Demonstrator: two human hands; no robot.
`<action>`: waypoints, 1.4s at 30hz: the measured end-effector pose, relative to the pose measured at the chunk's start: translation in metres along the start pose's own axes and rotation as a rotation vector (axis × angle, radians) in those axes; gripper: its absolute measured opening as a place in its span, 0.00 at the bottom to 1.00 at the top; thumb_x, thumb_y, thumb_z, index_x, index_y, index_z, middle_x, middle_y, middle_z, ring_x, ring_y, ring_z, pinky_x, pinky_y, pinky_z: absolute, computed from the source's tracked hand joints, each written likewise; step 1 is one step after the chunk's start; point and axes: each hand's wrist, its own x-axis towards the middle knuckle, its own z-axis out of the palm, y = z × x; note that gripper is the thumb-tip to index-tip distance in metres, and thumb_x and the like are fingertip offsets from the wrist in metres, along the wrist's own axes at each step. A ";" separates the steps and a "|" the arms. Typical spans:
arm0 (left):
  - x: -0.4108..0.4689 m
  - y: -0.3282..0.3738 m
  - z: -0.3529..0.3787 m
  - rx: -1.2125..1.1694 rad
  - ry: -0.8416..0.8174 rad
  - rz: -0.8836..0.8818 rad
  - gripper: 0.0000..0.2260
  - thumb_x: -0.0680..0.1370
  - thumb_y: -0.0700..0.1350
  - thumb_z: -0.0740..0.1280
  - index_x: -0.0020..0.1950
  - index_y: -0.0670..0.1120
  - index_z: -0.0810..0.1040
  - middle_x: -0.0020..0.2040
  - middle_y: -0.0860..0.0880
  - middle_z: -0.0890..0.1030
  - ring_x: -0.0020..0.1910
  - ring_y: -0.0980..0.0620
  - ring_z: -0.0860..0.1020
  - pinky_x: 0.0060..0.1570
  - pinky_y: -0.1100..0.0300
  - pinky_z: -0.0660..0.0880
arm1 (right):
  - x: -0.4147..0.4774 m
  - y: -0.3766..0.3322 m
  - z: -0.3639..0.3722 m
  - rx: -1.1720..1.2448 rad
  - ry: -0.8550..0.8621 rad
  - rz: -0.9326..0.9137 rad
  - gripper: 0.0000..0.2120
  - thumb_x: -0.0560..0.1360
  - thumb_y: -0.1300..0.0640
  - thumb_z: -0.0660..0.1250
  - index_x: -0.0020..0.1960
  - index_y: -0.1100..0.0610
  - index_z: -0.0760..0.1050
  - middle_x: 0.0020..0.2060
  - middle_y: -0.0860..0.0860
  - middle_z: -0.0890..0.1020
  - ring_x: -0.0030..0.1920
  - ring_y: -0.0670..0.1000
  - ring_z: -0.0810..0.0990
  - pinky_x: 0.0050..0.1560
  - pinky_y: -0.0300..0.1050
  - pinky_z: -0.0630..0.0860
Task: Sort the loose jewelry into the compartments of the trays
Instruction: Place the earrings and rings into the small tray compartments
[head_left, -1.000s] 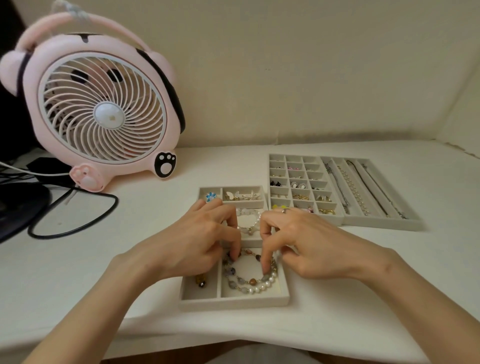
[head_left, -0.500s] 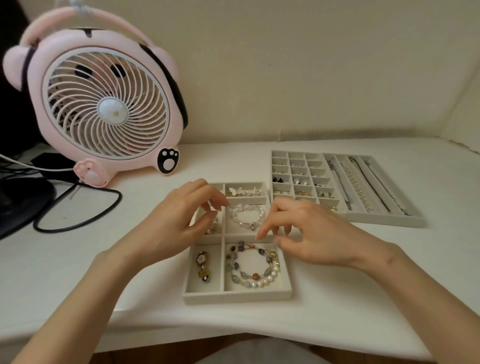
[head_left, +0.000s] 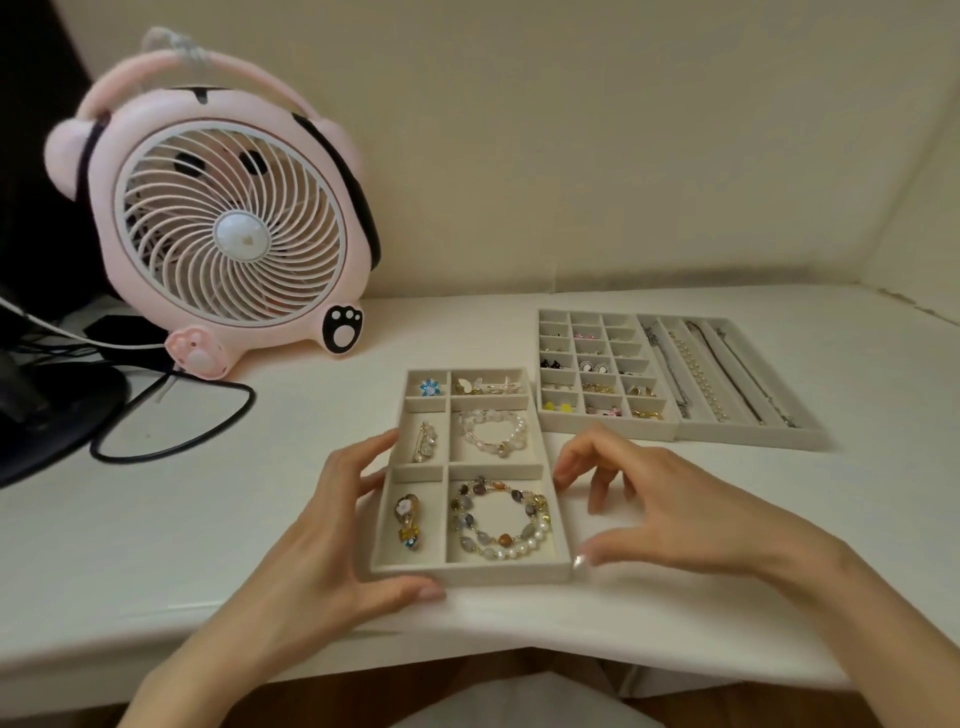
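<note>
1. The white table fills the lower half of the frame.
2. A pink fan stands upright on it at upper left. A black cable loops on the table below the fan.
3. Two trays sit side by side and touching at centre right.
   - The earring tray has a grid of small compartments, many holding small pieces.
   - The necklace tray, to its right, has long channels holding chains and a pearl strand.
4. The left hand enters from lower left. Grip: grasping the six-compartment tray. The thumb lies along the near wall and the fingers lie against the left wall.
5. The right hand enters from lower right. Grip: released, fingers loosely bent, holding nothing. The thumb tip is at the tray's lower right corner and the index fingertip is just beside the right wall. Contact cannot be confirmed.
6. The six-compartment tray rests flat at frame centre, near the table's front edge. Its contents are:
   - Lower right: a multicolour bead and pearl bracelet.
   - Middle right: a white bead bracelet.
   - Lower left: a flower charm piece.
   - Middle left: a clear bead piece.
   - Upper right: gold and white pieces.
   - Upper left: a blue flower ring.
</note>
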 end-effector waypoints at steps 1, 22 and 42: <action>0.000 0.002 0.001 -0.002 0.012 -0.010 0.45 0.55 0.68 0.72 0.65 0.72 0.50 0.64 0.71 0.63 0.63 0.75 0.65 0.50 0.79 0.68 | -0.002 -0.002 0.001 -0.038 -0.005 0.005 0.29 0.62 0.41 0.76 0.56 0.37 0.63 0.55 0.32 0.72 0.51 0.37 0.74 0.51 0.34 0.71; 0.119 -0.010 0.002 0.139 0.194 -0.176 0.31 0.70 0.46 0.74 0.69 0.46 0.63 0.62 0.46 0.75 0.54 0.47 0.75 0.53 0.53 0.73 | 0.057 0.014 -0.012 -0.286 0.567 0.107 0.22 0.74 0.49 0.68 0.65 0.51 0.68 0.59 0.47 0.74 0.58 0.50 0.73 0.51 0.43 0.67; 0.140 0.001 0.021 0.188 0.267 -0.177 0.28 0.64 0.54 0.77 0.57 0.47 0.69 0.55 0.47 0.77 0.51 0.47 0.75 0.48 0.53 0.72 | -0.011 0.170 -0.071 0.065 0.648 0.648 0.46 0.61 0.49 0.80 0.72 0.51 0.61 0.64 0.57 0.74 0.66 0.58 0.67 0.62 0.51 0.69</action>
